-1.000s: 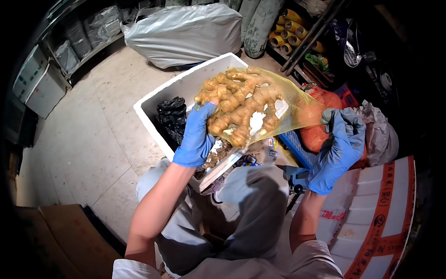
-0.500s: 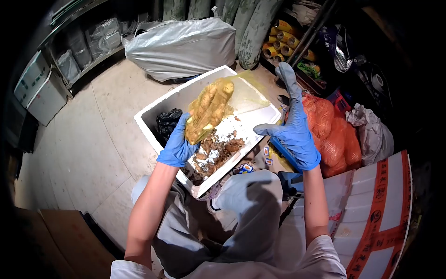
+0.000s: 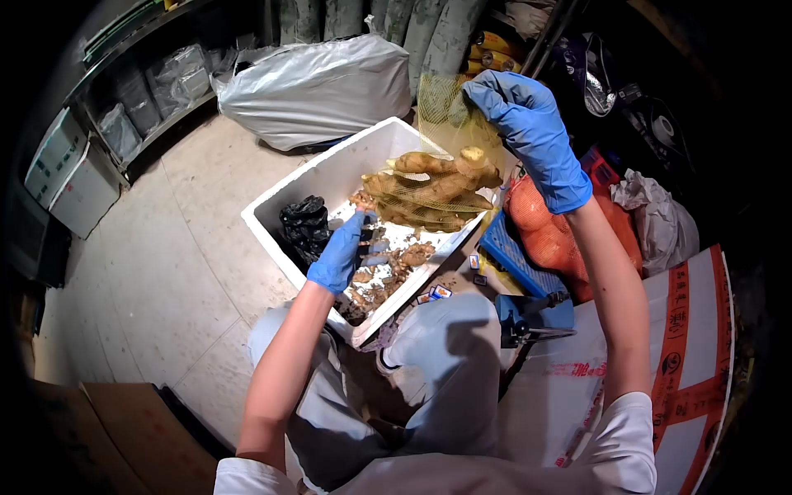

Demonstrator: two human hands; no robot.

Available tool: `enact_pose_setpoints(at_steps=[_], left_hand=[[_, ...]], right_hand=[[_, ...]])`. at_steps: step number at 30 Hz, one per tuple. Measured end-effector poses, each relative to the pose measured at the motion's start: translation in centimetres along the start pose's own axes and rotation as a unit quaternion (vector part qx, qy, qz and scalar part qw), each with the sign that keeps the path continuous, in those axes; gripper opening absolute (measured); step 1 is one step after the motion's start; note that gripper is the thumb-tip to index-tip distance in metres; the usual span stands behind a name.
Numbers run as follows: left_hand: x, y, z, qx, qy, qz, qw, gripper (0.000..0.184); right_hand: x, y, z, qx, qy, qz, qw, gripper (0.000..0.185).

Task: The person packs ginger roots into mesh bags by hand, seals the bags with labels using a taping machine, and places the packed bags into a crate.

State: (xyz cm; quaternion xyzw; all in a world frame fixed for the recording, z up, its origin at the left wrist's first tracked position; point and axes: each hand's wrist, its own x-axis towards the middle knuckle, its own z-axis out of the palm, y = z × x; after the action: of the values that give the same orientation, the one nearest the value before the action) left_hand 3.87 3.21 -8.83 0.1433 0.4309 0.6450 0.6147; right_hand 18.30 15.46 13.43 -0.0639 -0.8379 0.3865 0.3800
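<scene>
My right hand point(image 3: 528, 136), in a blue glove, pinches the loose end of a yellow mesh bag point(image 3: 441, 107) and holds it up. Large knobs of ginger point(image 3: 450, 188) lie in the lower part of the net, over the right side of a white foam box point(image 3: 272, 235). My left hand point(image 3: 340, 254), also gloved, is inside the box with its fingers spread, below and left of the bagged ginger. Small ginger pieces and dirt point(image 3: 404, 260) are scattered on the box bottom beside it. A black plastic bag point(image 3: 305, 227) lies at the box's left end.
Right of the box are a blue tool or scale point(image 3: 536, 313) and red mesh sacks point(image 3: 540, 219). A white carton with red tape point(image 3: 635, 355) stands at lower right. A silver-grey wrapped bundle point(image 3: 322, 87) sits behind the box, and long green gourds point(image 3: 445, 41) lean further back.
My left hand has let go of the ginger bag and dropped lower in the box. My right hand, open before, has gripped the mesh; the bag has shifted right and turned sideways.
</scene>
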Motion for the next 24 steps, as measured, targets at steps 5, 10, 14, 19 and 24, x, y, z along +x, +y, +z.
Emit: enact_pose_setpoints(at_steps=[5, 10, 14, 19, 24], left_hand=[[-1.7, 5.1, 2.8, 0.279, 0.146, 0.501, 0.806, 0.032], [-2.7, 10.7, 9.0, 0.387, 0.016, 0.611, 0.691, 0.047], [-0.6, 11.3, 10.9, 0.305, -0.209, 0.354, 0.859, 0.038], [-1.9, 10.5, 12.1, 0.512, -0.025, 0.689, 0.512, 0.025], [-5.0, 11.5, 13.1, 0.534, -0.022, 0.705, 0.466, 0.008]], right_hand=[[0.2, -1.8, -2.3, 0.019, 0.012, 0.022, 1.000, 0.020], [0.3, -1.2, -3.9, -0.025, 0.003, -0.034, 0.999, 0.022], [-0.1, -2.0, -5.5, 0.025, 0.074, 0.000, 0.997, 0.020], [-1.0, -2.1, -6.9, 0.034, 0.060, 0.003, 0.998, 0.022], [-1.7, -1.2, -8.8, 0.089, 0.093, 0.021, 0.991, 0.019]])
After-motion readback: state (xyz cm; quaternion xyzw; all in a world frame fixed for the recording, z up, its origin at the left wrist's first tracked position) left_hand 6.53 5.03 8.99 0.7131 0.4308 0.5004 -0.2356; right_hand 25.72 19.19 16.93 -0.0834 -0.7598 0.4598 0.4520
